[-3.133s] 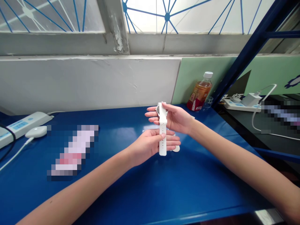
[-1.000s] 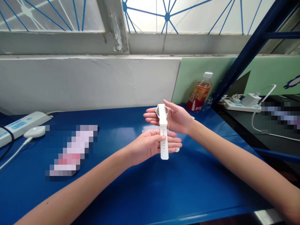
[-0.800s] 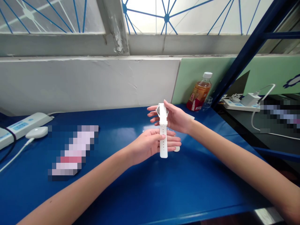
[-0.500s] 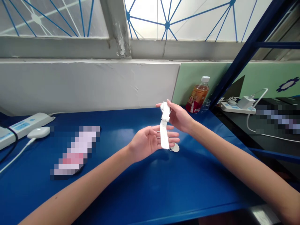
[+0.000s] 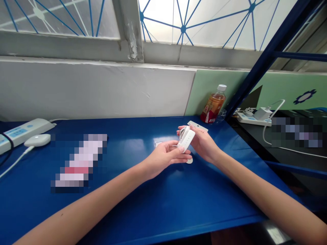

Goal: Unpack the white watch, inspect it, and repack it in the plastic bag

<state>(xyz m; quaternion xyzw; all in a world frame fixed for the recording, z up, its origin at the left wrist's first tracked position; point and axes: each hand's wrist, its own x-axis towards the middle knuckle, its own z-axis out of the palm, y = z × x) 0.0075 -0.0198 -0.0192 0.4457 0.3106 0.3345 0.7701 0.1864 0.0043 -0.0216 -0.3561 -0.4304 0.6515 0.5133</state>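
Note:
My left hand (image 5: 163,158) pinches the lower end of a white strap (image 5: 187,137) between thumb and fingers. The strap has a row of small holes, like a watch band, and a thin curved part shows at its upper left side. My right hand (image 5: 204,143) cups the strap's upper end from the right, fingers bent behind it; what those fingers grip is partly hidden. Under the left fingertips a pale round disc (image 5: 189,160) shows in part. Behind the right hand lies a flat white card (image 5: 198,125) with holes in it.
A drink bottle (image 5: 213,104) stands at the table's back right, by a blue metal post (image 5: 251,71). On the blue table (image 5: 143,211), a blurred flat object (image 5: 81,160) lies left, near a power strip (image 5: 28,131) and a white charger (image 5: 38,140).
The strap, hanging down before, is now tilted up to the right and shorter in view. My left hand has closed from an open palm onto its lower end. The right hand moved down and right.

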